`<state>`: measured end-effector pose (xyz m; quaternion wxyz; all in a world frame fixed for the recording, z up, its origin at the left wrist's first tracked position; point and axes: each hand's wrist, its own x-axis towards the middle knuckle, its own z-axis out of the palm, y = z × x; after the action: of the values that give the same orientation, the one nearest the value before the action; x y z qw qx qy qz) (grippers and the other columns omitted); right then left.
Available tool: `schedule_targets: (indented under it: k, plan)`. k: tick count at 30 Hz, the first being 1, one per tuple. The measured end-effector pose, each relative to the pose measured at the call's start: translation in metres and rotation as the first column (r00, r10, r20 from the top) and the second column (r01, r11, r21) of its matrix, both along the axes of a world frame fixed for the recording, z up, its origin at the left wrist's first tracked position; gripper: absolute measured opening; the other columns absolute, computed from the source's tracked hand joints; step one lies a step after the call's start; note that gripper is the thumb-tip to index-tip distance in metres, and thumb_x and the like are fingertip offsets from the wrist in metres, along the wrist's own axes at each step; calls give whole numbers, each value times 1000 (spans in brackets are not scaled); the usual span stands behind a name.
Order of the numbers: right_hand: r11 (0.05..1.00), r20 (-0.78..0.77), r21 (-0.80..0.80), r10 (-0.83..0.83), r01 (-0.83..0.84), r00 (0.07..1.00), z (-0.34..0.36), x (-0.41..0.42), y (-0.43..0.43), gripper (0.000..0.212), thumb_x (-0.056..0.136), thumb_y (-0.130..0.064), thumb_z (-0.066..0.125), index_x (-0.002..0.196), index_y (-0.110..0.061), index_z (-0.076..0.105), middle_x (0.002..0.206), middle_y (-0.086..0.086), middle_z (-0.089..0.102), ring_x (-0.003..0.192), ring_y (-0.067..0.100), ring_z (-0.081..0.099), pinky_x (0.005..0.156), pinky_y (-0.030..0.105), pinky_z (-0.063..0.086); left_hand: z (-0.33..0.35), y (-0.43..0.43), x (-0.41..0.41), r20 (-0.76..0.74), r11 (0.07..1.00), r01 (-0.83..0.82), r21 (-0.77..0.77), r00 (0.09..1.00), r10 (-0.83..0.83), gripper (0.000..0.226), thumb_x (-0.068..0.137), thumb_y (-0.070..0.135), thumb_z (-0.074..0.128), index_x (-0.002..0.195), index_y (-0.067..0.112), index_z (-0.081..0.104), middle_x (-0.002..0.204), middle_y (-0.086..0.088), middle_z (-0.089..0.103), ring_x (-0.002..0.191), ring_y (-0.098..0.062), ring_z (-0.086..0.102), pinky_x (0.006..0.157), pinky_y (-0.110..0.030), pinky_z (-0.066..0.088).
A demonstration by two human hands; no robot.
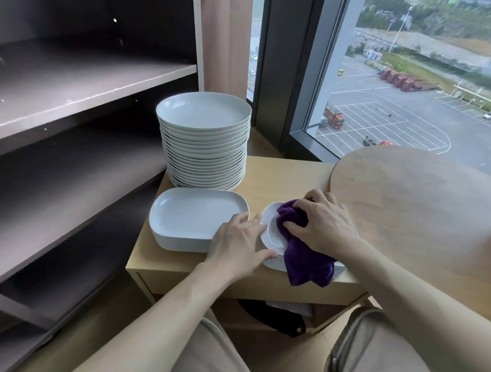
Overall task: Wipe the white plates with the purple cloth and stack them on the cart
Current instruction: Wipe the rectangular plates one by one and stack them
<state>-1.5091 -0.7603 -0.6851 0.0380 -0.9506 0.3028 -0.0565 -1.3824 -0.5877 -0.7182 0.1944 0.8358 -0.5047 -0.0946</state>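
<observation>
Small white plate (271,230) sits tilted near the front of the cart (281,178), its rim pinched between thumb and fingers of the left grip (239,241). The right grip (324,224) holds the bunched purple cloth (303,260) against the plate's face. Behind stands a tall stack of round plates (206,148); a low stack of rectangular plates (194,217) lies just before it.

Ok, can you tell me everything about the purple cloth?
The purple cloth is deep violet, soft and fuzzy-looking, all bunched up. The right hand grips its top part and presses it against a small white plate, which the left hand holds. Its loose end droops over the front edge of the wooden cart.
</observation>
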Motion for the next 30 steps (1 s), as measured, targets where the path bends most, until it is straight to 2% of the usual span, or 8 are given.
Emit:
schedule_targets:
  k: [7, 12, 16, 19, 24, 27, 30]
  plan:
    - [996, -199, -66, -68, 56, 978, 17, -43, -34, 51, 86, -72, 55, 127, -43, 59, 134, -6, 44, 124, 25, 38, 100, 43, 36, 0, 0, 0, 67, 1000, 17, -6, 998, -17, 72, 87, 67, 62, 148, 30, 49, 162, 12, 34, 149, -14, 24, 116, -40, 32]
    - [981, -276, 148, -82, 127, 958, 19, -73, -37, 70, 78, -81, 54, 139, -50, 44, 145, -8, 36, 129, 28, 35, 104, 47, 37, 0, 0, -2, 97, 1000, 22, 7, 995, -23, 71, 89, 66, 60, 147, 28, 50, 163, 6, 31, 150, -14, 22, 116, -37, 30]
    - [992, -253, 96, -60, 87, 966, 13, -80, -18, 61, 76, -78, 43, 129, -47, 49, 135, -9, 42, 120, 25, 38, 99, 45, 37, -1, 0, -4, 94, 1000, 23, 13, 995, -24, 70, 89, 65, 60, 146, 27, 51, 162, 9, 34, 150, -15, 23, 116, -38, 29]
    - [997, -246, 63, -24, 40, 969, 10, -76, -6, 51, 81, -73, 44, 120, -43, 54, 125, -8, 46, 110, 22, 41, 94, 41, 36, 0, 0, -6, 80, 1000, 10, 1, 997, -10, 69, 88, 63, 64, 145, 26, 53, 161, 8, 37, 149, -17, 26, 117, -38, 31]
    - [983, -176, 180, 70, -38, 982, 11, -49, 12, 33, 81, -69, 52, 101, -43, 55, 111, -10, 48, 110, 22, 44, 90, 38, 35, 3, 0, -5, 69, 1000, 8, -20, 998, -7, 66, 85, 62, 68, 140, 27, 59, 158, 9, 42, 148, -17, 30, 115, -39, 33]
    - [966, -119, 245, 115, -83, 986, 8, -25, 24, 36, 81, -69, 54, 104, -41, 58, 110, -10, 49, 102, 21, 47, 84, 38, 41, 3, 1, -5, 57, 1000, 11, -25, 998, -9, 60, 86, 62, 68, 135, 28, 62, 157, 9, 43, 148, -17, 30, 114, -39, 34]
    - [965, -93, 244, 126, -100, 988, 3, -8, 32, 53, 75, -73, 47, 113, -38, 61, 112, -10, 49, 102, 20, 46, 84, 39, 43, 2, 1, -4, 68, 999, 21, -27, 998, -19, 46, 90, 56, 66, 125, 28, 65, 158, 9, 42, 147, -16, 29, 112, -38, 34]
